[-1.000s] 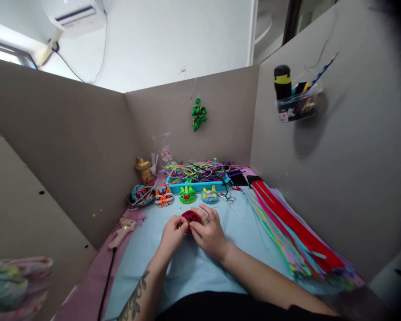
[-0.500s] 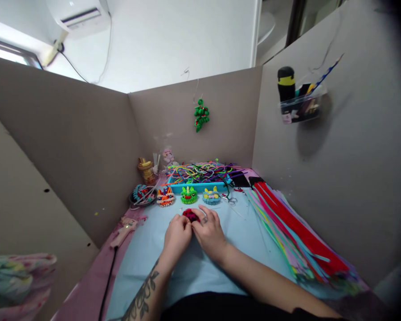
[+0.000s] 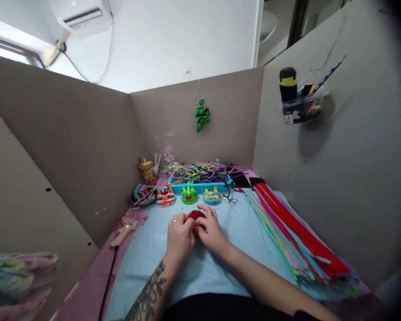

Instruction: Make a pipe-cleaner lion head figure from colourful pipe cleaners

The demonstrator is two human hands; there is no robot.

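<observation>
A small red and black fuzzy piece [image 3: 196,214], apparently of pipe cleaner, sits between my two hands over the light blue table cover [image 3: 147,249]. My left hand [image 3: 180,232] grips its near left side with closed fingers. On the other side my right hand [image 3: 210,229] pinches it, index finger arched over its right edge. The fingers hide much of its lower part. Just beyond stand three pipe-cleaner animal heads: an orange and white one [image 3: 166,197], a green one [image 3: 189,195] and a blue and yellow one [image 3: 211,196].
Behind them lies a blue tray [image 3: 203,187] heaped with coloured pipe cleaners. Bundles of long pipe cleaners [image 3: 294,227] cover the right side. Scissors [image 3: 232,201] lie beyond my right hand. At left are a pink glue gun [image 3: 124,232] with a black cord and a dark bowl [image 3: 143,198].
Both hands have shifted slightly right with the red and black piece. It has turned a little, my left fingers have come further over it, and its top shows more red.
</observation>
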